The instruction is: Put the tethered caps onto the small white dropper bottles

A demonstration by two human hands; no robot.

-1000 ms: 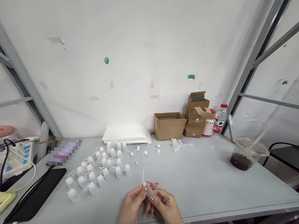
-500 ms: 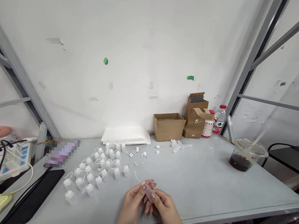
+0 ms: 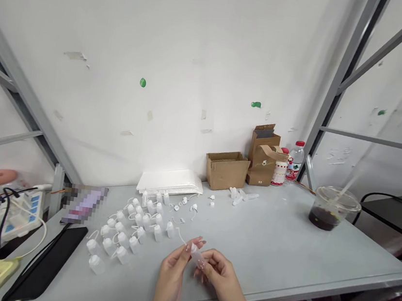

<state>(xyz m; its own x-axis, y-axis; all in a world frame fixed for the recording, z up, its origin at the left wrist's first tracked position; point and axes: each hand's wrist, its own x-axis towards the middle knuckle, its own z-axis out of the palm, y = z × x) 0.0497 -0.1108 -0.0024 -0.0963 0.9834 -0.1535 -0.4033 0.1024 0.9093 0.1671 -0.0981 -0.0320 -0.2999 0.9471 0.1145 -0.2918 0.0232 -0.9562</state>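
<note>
A small translucent plastic bottle (image 3: pixel 198 256) is held between both hands above the table's front part, tilted. My left hand (image 3: pixel 176 264) is closed at its upper left end, by the white cap, from which a thin white strap curves up to the left. My right hand (image 3: pixel 220 272) pinches the bottle's lower end between thumb and fingers. Left of my hands, several similar capped bottles (image 3: pixel 120 254) stand in loose rows. Behind them lie several loose white caps with straps (image 3: pixel 194 208). Farther back is a small pile of uncapped translucent bottles (image 3: pixel 238 200).
Along the wall stand a stack of white sheets (image 3: pixel 171 181), an open cardboard box (image 3: pixel 226 173), a brown paper bag (image 3: pixel 262 165) and a water bottle (image 3: pixel 295 162). A plastic cup of dark drink (image 3: pixel 329 210) is right. A black pouch (image 3: pixel 50 264) and power strip (image 3: pixel 24 214) are left.
The bottle has shifted slightly up and left between my hands, and more of its body shows. My right hand's grip has opened up a little around its lower end.
</note>
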